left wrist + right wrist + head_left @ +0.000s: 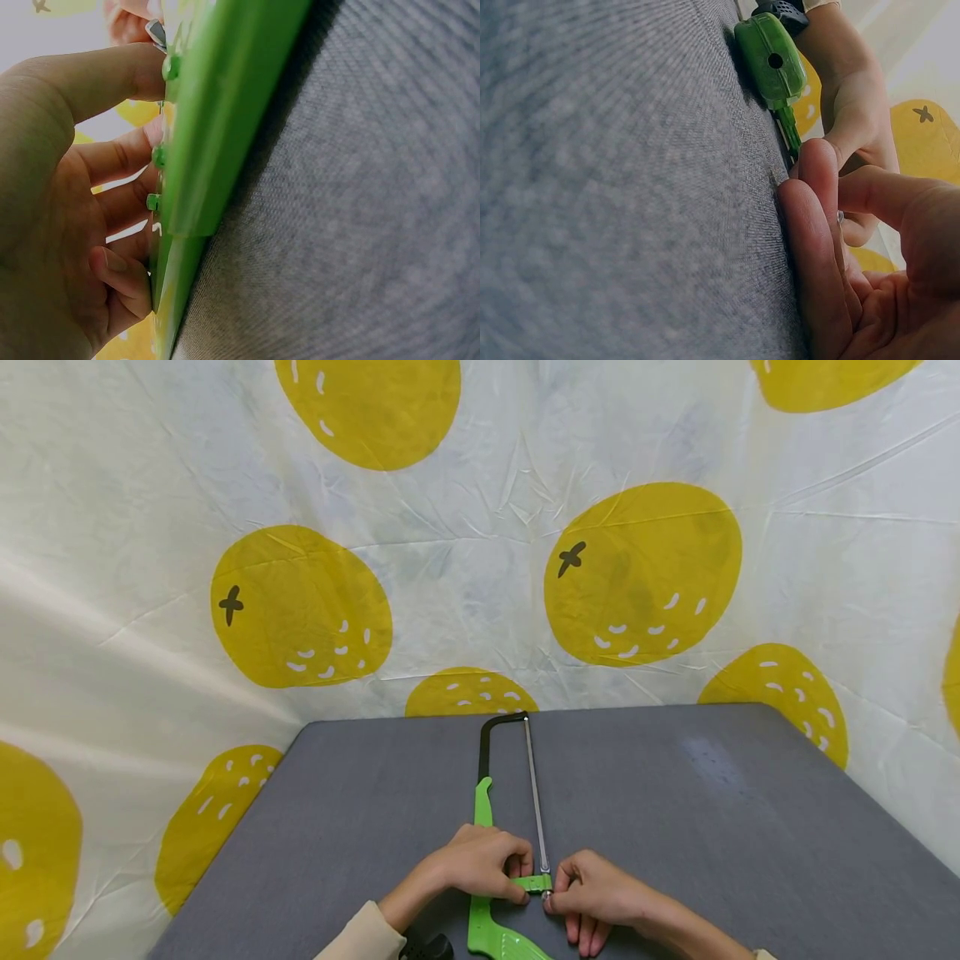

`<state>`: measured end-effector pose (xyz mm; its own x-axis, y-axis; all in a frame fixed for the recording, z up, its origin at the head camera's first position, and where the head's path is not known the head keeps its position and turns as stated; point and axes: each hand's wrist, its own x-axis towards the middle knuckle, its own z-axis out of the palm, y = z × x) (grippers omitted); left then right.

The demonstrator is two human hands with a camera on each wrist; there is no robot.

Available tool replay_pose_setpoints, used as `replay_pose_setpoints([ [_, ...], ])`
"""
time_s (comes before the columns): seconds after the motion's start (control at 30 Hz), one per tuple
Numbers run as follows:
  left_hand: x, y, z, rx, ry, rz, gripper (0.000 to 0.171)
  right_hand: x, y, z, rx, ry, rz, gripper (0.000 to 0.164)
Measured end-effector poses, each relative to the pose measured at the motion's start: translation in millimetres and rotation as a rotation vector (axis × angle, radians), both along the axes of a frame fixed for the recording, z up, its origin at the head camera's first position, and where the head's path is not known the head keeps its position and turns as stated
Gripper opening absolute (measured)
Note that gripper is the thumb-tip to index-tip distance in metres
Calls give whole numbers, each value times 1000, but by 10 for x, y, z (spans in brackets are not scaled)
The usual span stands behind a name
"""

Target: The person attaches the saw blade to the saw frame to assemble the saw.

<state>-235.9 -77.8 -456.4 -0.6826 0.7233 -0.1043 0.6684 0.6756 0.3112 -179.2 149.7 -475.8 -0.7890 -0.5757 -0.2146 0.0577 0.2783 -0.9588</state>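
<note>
A hacksaw (pixel 483 806) with a green handle and a black front frame lies flat on the grey table, its front end pointing away. A thin silver blade (pixel 536 793) runs along its right side. My left hand (pixel 487 860) lies over the frame and holds the green crosspiece (pixel 536 883) at the blade's near end between thumb and fingers. At that same end my right hand (pixel 600 893) pinches a small silver tightening piece (pixel 547 896), mostly hidden by the fingertips. The right wrist view shows the green handle's butt (pixel 769 56) with a dark hole in it.
The grey table (pixel 360 793) reaches back to a white cloth (pixel 472 602) printed with large yellow fruits, which hangs behind and along both sides. A black device (pixel 429 947) sits by my left wrist, near the handle.
</note>
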Motion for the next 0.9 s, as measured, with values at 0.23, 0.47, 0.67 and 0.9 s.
replay_pose_setpoints([
  [0.23, -3, -1, -9, -1, 9, -4, 21, 0, -2, -8, 3, 2, -10, 16],
  [0.47, -6, -6, -14, 3, 0, -12, 20, -2, 16, 11, 6, -17, -10, 26],
  [0.67, -12, -7, -10, 6, -13, -11, 20, -9, 7, 24, 12, -50, -20, 35],
  [0.9, -10, -5, -6, 2, -9, -7, 20, -9, 6, 18, 4, -51, -22, 31],
])
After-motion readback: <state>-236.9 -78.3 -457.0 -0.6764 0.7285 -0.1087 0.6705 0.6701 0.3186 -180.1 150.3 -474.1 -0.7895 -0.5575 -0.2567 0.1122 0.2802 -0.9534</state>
